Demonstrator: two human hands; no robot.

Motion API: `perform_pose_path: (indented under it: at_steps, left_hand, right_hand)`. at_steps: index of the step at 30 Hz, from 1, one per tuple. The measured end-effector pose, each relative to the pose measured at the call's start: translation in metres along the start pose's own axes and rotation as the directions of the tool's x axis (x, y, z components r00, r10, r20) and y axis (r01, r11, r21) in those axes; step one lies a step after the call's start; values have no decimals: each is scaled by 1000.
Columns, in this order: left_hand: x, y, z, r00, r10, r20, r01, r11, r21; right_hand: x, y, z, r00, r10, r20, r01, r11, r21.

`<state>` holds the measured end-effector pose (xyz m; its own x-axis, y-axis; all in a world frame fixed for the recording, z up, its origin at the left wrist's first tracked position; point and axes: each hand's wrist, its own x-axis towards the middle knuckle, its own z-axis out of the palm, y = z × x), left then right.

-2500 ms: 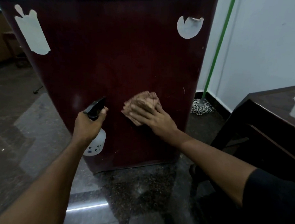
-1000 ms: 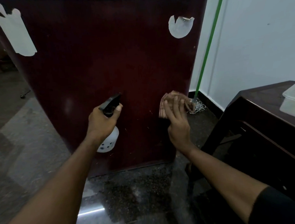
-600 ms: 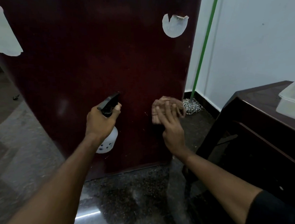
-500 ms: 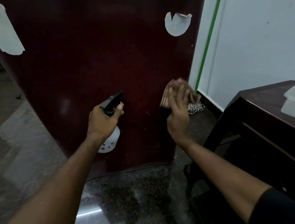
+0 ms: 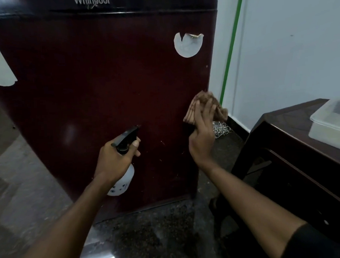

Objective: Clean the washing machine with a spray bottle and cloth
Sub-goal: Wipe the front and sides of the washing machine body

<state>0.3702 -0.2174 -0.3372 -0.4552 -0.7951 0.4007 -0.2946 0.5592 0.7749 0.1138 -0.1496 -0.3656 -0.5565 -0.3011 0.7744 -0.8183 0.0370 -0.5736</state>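
Brown cloth (image 5: 213, 105) w/ right hand (image 5: 201, 139) now higher, at washing machine (image 5: 104, 83) edge, fingers flat. Left hand (image 5: 114, 160) grips spray bottle (image 5: 124, 166) upright, nozzle toward panel.

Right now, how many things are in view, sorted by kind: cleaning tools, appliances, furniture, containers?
Cleaning tools: 3 - spray bottle gripped by the left hand, cloth under the right hand, mop against the wall.
Appliances: 1 - washing machine.
Furniture: 1 - dark wooden table.
Containers: 1 - clear plastic box.
Total: 6
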Motion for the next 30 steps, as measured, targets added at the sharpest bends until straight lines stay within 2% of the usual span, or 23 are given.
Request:
perform_pose_path:
  at_steps: [3,5,7,8,10,12,14,16,18,21,23,27,30]
  left_hand:
    - [1,-4,0,1000,5,7,-6,1000,16]
    - [2,-4,1,1000,8,9,-8,1000,14]
    - [4,-3,3,1000,13,11,-13,1000,8]
    - [4,-2,4,1000,16,16,-16,1000,-1]
    - [4,-4,5,999,28,28,-28,1000,1]
    - [2,-8,5,998,36,43,-37,999,12]
    - [1,-12,4,998,37,49,-37,999,15]
    - [0,-15,4,998,40,49,-42,999,27]
    - [0,-16,5,998,38,48,-39,999,28]
    - [1,-16,5,999,37,40,-38,999,31]
    - [1,-17,4,998,41,43,-42,999,34]
    - [-3,-22,4,997,13,71,-17,998,58]
    - [-2,-20,6,997,-11,77,8,999,43]
  right_hand:
    - [-2,-13,6,999,-32,-23,32,999,0]
    - [-44,-3,3,992,-78,102,78,997,8]
    - [-77,14,-8,976,-8,219,-1,999,42]
    - [-79,21,-14,971,54,233,-72,995,67]
    - [-58,26,-20,969,153,192,-177,977,118]
    - [-23,17,-19,975,197,102,-209,969,130]
    - [0,2,-11,988,153,35,-156,981,111]
    - [-2,-6,-1,998,50,43,-53,997,64]
    - [-28,6,1,978,-100,181,103,995,-9]
    - [-66,45,-19,851,-251,461,319,945,-76]
    - [-71,60,-37,829,-257,496,337,938,-78]
    - [-69,40,-55,885,-320,339,345,938,-17]
    - [-63,16,-68,888,-276,367,244,961,130]
